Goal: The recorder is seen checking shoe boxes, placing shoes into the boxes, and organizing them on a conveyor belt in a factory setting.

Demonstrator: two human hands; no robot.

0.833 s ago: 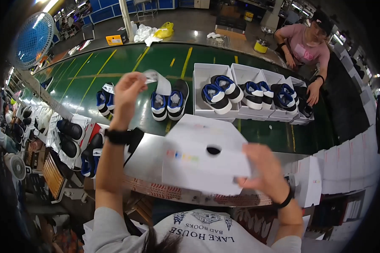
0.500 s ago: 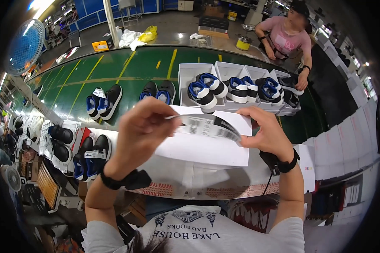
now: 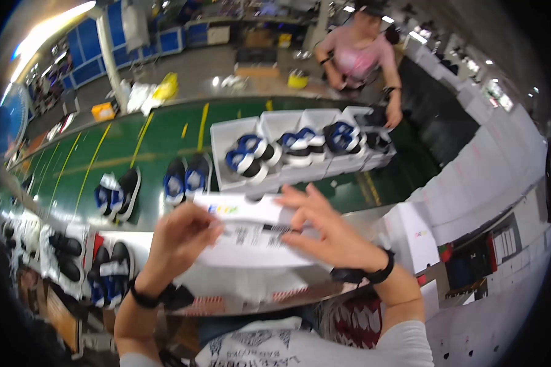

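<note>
A white label (image 3: 242, 237) with black print and barcodes stretches between my hands, against the side of a white shoe box (image 3: 251, 257) on the bench before me. My left hand (image 3: 187, 235) pinches the label's left end between thumb and fingertips. At its right end, my right hand (image 3: 327, 235) has its thumb on the label, the other fingers bent over the box's top edge. Motion blur hides whether the label's whole back touches the box.
Beyond lies a green conveyor (image 3: 134, 147) bearing open white boxes of shoes (image 3: 251, 156) and loose dark shoes (image 3: 187, 177). More shoes (image 3: 111, 272) lie at left. White boxes (image 3: 490, 177) are stacked at right. A co-worker (image 3: 361, 55) in pink reaches into the farthest box.
The label was bowed above the box; it now lies flatter along the box's side. Both hands have moved lower and left in view, and the box's printed face is turned up. The view has shifted.
</note>
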